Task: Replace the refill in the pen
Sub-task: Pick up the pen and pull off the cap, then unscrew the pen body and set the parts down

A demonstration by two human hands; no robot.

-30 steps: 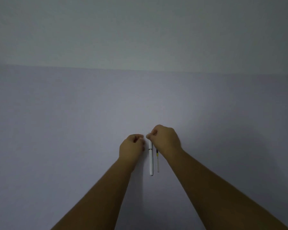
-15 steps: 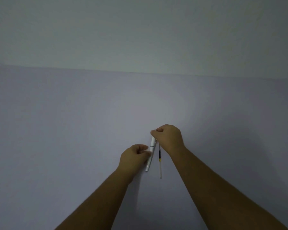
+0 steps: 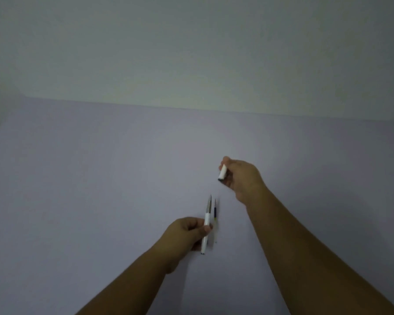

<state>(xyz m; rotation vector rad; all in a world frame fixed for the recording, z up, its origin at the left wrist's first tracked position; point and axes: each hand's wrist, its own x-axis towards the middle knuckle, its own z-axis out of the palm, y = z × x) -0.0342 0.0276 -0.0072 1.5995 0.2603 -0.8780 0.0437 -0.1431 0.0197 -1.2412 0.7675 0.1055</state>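
My left hand (image 3: pixel 187 235) grips a white pen (image 3: pixel 207 223) by its barrel, its grey pointed tip aimed away from me, lifted slightly off the table. My right hand (image 3: pixel 241 178) is up and to the right, closed around the white pen cap (image 3: pixel 222 172), whose dark open end points down-left. A thin spare refill (image 3: pixel 215 218) with a dark blue band lies on the table just right of the pen, almost parallel to it.
The pale lilac table (image 3: pixel 100 189) spreads wide to all sides. Its far edge meets a plain light wall (image 3: pixel 191 53). Both forearms reach in from the bottom of the view.
The cap has come off the pen: my right hand pulled it up and to the right, while my left hand drew the pen body down and toward me. The refill stayed on the table.
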